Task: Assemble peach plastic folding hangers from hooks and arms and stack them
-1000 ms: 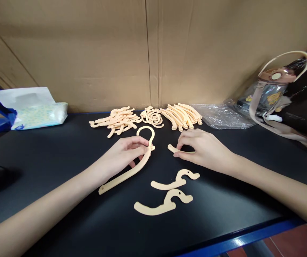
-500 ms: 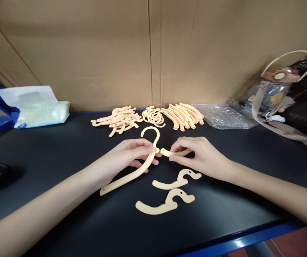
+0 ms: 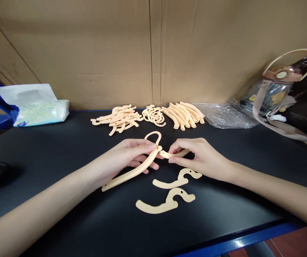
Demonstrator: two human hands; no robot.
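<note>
Both left hand (image 3: 133,152) and right hand (image 3: 202,156) grasp curved pieces (image 3: 135,174) well apart from the blue edge (image 3: 237,240).

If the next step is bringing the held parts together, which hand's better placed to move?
Right, probably. The right hand pinches just one curved strip, its free end beside the left hand, which holds the hook and long arm together.

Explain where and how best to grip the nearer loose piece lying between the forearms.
Probably pinch the nearer piece by its rounded left end, from the near left: it lies flat, that end juts free, and the farther piece sits close behind.
</note>
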